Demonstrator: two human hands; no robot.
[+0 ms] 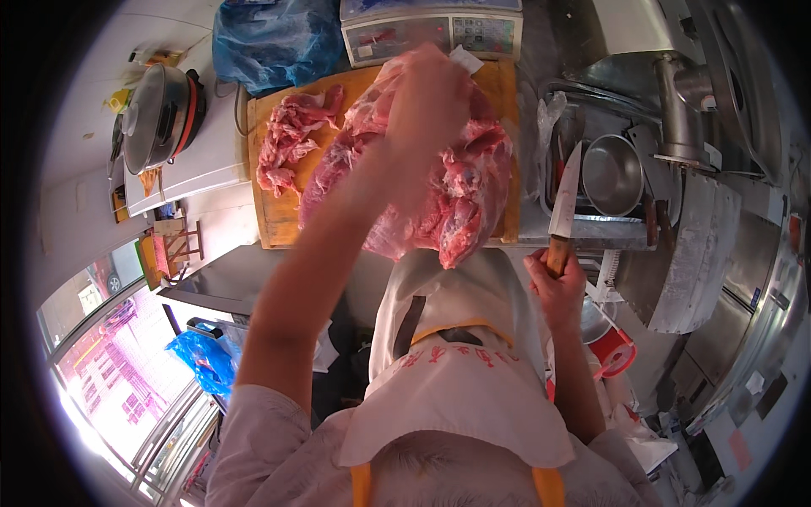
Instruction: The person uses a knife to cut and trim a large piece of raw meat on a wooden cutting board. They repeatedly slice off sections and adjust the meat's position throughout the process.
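In my right hand (561, 282) I hold a butcher's knife (566, 196) by its wooden handle. Its blade points away from me, beside the metal tray. My left arm reaches across a large piece of raw meat (488, 165), and my left hand (431, 89) is a blur above its far part. Whether the fingers touch the meat cannot be made out. The meat lies on a wooden cutting board (279, 228) and overhangs the near edge. A smaller heap of meat trimmings (285, 142) rests on the board's left side.
Behind the board stand a digital scale (405, 41) and a blue plastic bag (275, 44). To the right, a metal tray (599, 234) holds a steel bowl (613, 174) and a cleaver (649, 158). A meat grinder (678, 108) rises beyond it. A lidded electric pan (155, 120) sits at left.
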